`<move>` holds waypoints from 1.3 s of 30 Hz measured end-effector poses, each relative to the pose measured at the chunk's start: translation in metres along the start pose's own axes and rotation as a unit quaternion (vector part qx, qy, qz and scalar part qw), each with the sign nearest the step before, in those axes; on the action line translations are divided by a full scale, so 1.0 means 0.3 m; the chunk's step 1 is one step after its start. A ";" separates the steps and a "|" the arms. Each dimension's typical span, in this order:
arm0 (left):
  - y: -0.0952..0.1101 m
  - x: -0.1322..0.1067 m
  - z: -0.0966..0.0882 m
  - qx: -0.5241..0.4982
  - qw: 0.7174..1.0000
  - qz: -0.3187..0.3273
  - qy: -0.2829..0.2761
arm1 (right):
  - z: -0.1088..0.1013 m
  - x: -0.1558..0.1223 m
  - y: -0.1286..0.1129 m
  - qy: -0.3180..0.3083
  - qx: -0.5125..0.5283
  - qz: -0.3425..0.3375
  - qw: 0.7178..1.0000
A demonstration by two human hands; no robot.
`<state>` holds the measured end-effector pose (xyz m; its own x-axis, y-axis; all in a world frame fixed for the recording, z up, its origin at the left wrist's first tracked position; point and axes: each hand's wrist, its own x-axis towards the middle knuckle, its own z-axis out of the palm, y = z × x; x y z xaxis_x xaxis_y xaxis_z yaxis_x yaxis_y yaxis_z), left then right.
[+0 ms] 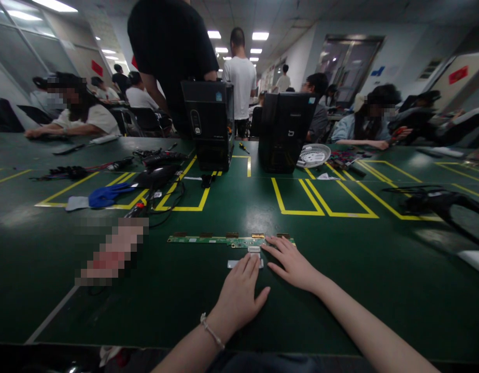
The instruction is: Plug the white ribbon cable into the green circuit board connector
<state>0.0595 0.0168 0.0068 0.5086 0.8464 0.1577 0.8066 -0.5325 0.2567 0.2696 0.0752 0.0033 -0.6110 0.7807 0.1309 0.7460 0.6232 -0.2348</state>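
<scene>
A long, narrow green circuit board (pixel 200 240) with brown tabs along its far edge lies flat on the dark green table (pixel 177 305). My right hand (pixel 292 261) rests over the board's right end, fingers spread and fingertips touching it. Just in front of the board's middle, my left hand (pixel 239 292) lies with its fingers stretched out and its thumb apart. Its fingertips press on a white ribbon cable (pixel 254 250) at the board's near edge. A pale flat strip (pixel 233 264) shows on both sides of those fingers, partly hidden under them.
Two black computer towers (pixel 212 127) (pixel 284 132) stand at the back. To the left lie a blue glove (pixel 109 195), cables (pixel 68 172) and a pixelated object (pixel 115 251). A white basket (pixel 313 155) sits behind right, and a black stand (pixel 430 202) at far right. Several people sit or stand beyond.
</scene>
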 end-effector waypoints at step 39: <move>-0.097 0.027 -0.081 -0.030 0.993 0.036 -0.111 | -0.024 -0.002 0.003 -0.021 0.031 -0.002 0.999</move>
<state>0.0329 0.0392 0.0236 0.6242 0.7805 -0.0345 0.7493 -0.5856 0.3092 0.2726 0.0755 0.0100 -0.6249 0.7753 0.0915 0.7270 0.6206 -0.2938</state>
